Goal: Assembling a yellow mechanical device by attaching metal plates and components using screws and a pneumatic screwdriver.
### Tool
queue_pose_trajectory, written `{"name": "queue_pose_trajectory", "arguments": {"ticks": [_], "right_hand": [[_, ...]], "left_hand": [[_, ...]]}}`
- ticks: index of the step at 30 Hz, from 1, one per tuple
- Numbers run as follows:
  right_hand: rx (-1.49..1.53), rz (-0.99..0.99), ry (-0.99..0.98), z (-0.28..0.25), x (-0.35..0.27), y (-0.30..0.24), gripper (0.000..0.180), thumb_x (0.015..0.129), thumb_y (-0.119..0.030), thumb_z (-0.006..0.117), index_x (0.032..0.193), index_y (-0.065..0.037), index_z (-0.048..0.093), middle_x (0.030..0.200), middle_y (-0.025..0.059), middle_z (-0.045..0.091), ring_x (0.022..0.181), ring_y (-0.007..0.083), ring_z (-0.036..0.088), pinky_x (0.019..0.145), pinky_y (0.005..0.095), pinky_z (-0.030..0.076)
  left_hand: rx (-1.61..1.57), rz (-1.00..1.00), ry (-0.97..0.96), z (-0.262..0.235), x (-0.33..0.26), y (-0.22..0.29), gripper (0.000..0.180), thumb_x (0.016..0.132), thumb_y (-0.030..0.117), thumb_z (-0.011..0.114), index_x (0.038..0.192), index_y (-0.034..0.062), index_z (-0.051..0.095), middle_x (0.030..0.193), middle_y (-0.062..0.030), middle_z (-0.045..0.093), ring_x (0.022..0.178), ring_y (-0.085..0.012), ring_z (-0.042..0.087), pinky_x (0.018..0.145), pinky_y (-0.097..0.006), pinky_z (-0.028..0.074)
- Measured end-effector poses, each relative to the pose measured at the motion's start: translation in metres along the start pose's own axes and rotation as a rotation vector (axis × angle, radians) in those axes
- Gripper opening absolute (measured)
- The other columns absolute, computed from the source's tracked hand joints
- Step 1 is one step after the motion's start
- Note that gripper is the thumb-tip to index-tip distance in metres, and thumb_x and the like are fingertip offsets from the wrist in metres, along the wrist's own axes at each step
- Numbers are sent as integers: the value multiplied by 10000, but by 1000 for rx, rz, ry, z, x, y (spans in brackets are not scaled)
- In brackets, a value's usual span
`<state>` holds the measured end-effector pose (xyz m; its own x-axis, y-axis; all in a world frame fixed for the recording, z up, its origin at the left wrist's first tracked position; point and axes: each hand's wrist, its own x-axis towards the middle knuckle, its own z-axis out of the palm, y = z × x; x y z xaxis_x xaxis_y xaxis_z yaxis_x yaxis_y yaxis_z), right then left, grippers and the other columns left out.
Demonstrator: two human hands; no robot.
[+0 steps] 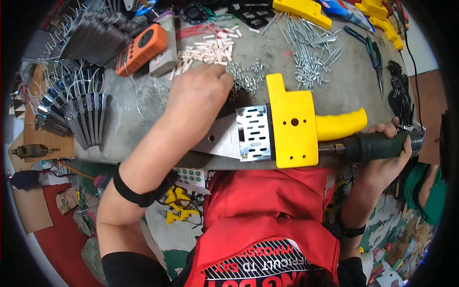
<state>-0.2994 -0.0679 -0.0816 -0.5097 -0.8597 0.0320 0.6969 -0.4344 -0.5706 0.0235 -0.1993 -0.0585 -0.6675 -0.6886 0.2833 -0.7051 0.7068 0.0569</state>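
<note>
My left hand (203, 91), fingers curled, is at the pile of small metal nuts (245, 79); whatever its fingertips hold is hidden. My right hand (389, 148) is wrapped round a dark green cylindrical power screwdriver (370, 146). Its shaft points left at a yellow tool housing (294, 126), but where the tip meets it is hidden. That housing has a yellow handle (342, 124) on the right. On its left are a slotted metal guard (255, 134) and a flat grey metal plate (222, 138), lying along the table's near edge.
Ceramic-looking pale tubes (208, 50) and long screws (313, 48) lie in heaps beyond. An orange meter-like box (142, 49) stands at the back left. Metal heating plates with wires (88, 115) are stacked left. Pliers (373, 57) and a black cable (398, 88) lie right.
</note>
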Motion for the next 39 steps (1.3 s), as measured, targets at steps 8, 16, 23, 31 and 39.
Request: {"name": "queue_pose_trajectory", "arguments": {"ticks": [8, 16, 23, 31, 39], "right_hand": [[223, 71, 1, 8, 2, 3, 400, 866, -177, 558, 1141, 68, 402, 841, 101, 461, 812, 195, 508, 896, 361, 399], [154, 32, 23, 4, 2, 2, 378, 876, -168, 538, 1128, 85, 416, 852, 117, 477, 809, 203, 510, 871, 363, 416], [177, 39, 60, 4, 3, 1, 392, 858, -170, 560, 1102, 100, 415, 831, 106, 486, 813, 208, 510, 850, 365, 427], [75, 51, 52, 1, -1, 6, 363, 889, -282, 515, 1082, 21, 461, 842, 84, 508, 824, 206, 514, 850, 353, 428], [-33, -7, -18, 9, -6, 11, 397, 899, -242, 517, 1133, 55, 397, 868, 79, 502, 857, 193, 504, 868, 340, 433]], "left_hand": [[58, 67, 61, 3, -5, -9, 99, 738, 65, 624, 824, 28, 591, 809, -116, 578, 810, -309, 598, 701, -397, 490], [-591, -191, 142, -9, -56, 72, 164, 656, -3, 730, 790, 46, 650, 777, -61, 597, 751, -229, 547, 687, -329, 423], [-568, -220, 327, 9, -64, 87, 185, 645, -9, 728, 795, 61, 643, 783, -53, 592, 724, -243, 529, 646, -335, 400], [-630, -257, 297, 10, -68, 89, 184, 662, -11, 720, 814, 50, 636, 798, -75, 590, 749, -245, 532, 650, -335, 398], [-624, -288, 254, 10, -67, 91, 197, 679, 5, 727, 842, 53, 629, 803, -71, 578, 753, -238, 525, 655, -331, 409]]}}
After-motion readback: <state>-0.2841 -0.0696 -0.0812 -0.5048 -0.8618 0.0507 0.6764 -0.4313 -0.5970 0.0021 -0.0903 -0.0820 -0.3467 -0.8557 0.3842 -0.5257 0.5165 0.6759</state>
